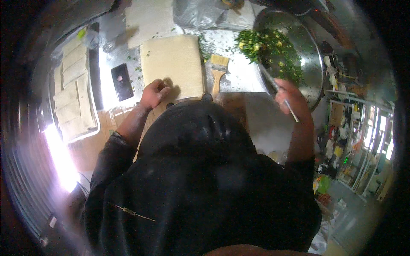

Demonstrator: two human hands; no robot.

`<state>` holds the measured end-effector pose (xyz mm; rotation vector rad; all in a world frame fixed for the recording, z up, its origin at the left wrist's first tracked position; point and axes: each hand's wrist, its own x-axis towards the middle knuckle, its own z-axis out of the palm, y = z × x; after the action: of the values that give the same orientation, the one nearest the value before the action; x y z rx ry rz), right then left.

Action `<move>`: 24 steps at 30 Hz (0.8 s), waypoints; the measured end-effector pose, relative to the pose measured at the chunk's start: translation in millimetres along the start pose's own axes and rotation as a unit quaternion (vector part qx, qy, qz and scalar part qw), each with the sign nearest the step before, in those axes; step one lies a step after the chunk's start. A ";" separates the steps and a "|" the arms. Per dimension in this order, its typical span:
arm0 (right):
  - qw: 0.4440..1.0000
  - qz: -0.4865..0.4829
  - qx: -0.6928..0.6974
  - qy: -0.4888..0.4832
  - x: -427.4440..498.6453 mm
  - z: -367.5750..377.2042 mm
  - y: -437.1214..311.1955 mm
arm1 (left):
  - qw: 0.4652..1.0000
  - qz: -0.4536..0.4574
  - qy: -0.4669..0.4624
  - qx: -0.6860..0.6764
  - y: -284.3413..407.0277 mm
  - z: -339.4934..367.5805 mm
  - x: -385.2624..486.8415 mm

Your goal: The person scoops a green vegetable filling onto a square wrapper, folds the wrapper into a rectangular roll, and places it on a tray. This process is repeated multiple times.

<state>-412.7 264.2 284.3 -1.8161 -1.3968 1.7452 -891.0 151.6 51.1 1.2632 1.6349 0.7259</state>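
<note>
My right hand [286,96] grips the handle of a metal utensil [270,78], whose far end reaches into chopped green leaves with yellow bits [278,48]. These lie in a large round metal bowl [312,41]. My left hand [156,92] rests by the near left edge of a stack of pale dough sheets [173,64], its fingers curled with nothing visible in them. A flat brush [218,72] with a wooden handle and pale bristles lies just right of the stack. The utensil's tip is hidden among the leaves.
At the left, a metal tray [96,123] holds several folded pale dough pieces [69,99]. A dark phone [122,82] lies between tray and stack. Another pale sheet [149,19] and clear plastic [195,14] lie farther back. Green scraps are scattered on the work surface.
</note>
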 end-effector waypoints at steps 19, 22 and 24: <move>0.963 -0.177 -0.199 -0.041 103.9 240.9 56.5 | 0.963 0.150 0.221 0.033 -4.0 3.6 59.0; 0.925 -0.190 -0.329 0.000 100.2 238.7 47.8 | 0.965 0.140 0.223 -0.001 -2.7 2.2 60.3; 0.907 -0.215 -0.362 0.010 96.9 239.1 40.8 | 0.964 0.132 0.229 -0.026 -1.9 1.9 62.2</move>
<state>-622.1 217.9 135.1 -1.5971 -2.4309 1.0396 -893.4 209.9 29.7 1.3584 1.8090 1.2942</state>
